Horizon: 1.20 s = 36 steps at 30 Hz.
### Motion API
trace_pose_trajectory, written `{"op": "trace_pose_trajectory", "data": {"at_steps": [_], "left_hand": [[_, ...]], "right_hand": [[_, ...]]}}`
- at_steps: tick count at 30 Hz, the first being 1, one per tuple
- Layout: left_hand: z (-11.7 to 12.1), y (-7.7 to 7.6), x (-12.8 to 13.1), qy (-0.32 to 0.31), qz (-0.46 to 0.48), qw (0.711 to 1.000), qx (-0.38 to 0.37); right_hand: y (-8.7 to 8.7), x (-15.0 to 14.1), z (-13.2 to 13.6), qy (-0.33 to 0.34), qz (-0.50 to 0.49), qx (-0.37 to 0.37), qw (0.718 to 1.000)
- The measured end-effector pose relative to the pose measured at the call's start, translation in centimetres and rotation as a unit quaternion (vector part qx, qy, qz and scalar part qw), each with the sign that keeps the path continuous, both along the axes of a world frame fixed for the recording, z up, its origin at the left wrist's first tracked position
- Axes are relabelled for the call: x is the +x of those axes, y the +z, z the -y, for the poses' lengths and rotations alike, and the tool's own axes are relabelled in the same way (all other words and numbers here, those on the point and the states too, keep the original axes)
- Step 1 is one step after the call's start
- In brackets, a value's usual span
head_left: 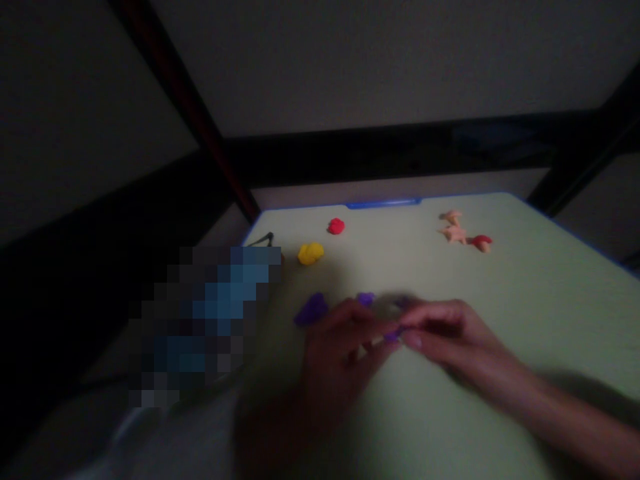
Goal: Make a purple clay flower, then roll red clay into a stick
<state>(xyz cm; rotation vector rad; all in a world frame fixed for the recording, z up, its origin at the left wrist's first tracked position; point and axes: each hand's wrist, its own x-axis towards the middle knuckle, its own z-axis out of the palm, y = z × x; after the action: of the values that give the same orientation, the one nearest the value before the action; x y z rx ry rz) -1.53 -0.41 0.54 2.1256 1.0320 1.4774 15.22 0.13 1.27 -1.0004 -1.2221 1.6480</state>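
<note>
Between the fingertips of both my hands is a small piece of purple modelling clay (393,335), partly hidden by the fingers. My left hand (345,350) pinches it from the left, while my right hand (440,330) grips it from the right with thumb and fingers. A larger purple clay lump (313,309) lies on the table just beyond my left hand. Behind the fingers rests another small purple bit (367,299). Something dark purple by my right fingertips is too blurred to make out.
On the pale table (525,287) sit a yellow clay lump (311,253) and a red one (337,226). Farther right are several peach-coloured shaped pieces (454,233), beside a red-topped piece (481,243). A blue handle (384,203) edges the far side. Pixelated blurring covers the left.
</note>
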Motion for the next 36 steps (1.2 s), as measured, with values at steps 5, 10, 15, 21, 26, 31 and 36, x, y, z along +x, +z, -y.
{"op": "trace_pose_trajectory", "data": {"at_steps": [5, 10, 15, 21, 26, 31, 36], "left_hand": [[0.08, -0.4, -0.12, -0.02, 0.002, 1.0, -0.005], [0.22, -0.46, -0.11, -0.012, 0.002, 1.0, -0.027], [0.14, -0.44, -0.08, -0.008, 0.013, 0.999, -0.036], [0.04, -0.41, -0.04, -0.015, 0.026, 0.997, -0.065], [0.26, -0.55, 0.08, -0.048, 0.024, 0.995, -0.085], [0.17, -0.66, 0.03, -0.076, 0.086, 0.985, -0.132], [0.02, -0.35, -0.15, -0.067, 0.077, 0.99, -0.1]], "right_hand": [[-0.02, -0.28, 0.21, -0.007, -0.003, -0.033, 0.999], [-0.5, -0.46, 0.43, -0.027, -0.012, -0.033, 0.999], [-0.83, -0.19, 0.47, -0.024, -0.011, -0.05, 0.998], [-0.31, -0.11, 0.52, -0.002, -0.035, -0.087, 0.996], [-0.43, -0.54, 0.73, -0.016, -0.072, -0.133, 0.988], [-0.33, -0.43, 0.77, 0.011, -0.107, -0.179, 0.978], [-0.27, -0.16, 0.43, 0.022, -0.116, -0.183, 0.976]]}}
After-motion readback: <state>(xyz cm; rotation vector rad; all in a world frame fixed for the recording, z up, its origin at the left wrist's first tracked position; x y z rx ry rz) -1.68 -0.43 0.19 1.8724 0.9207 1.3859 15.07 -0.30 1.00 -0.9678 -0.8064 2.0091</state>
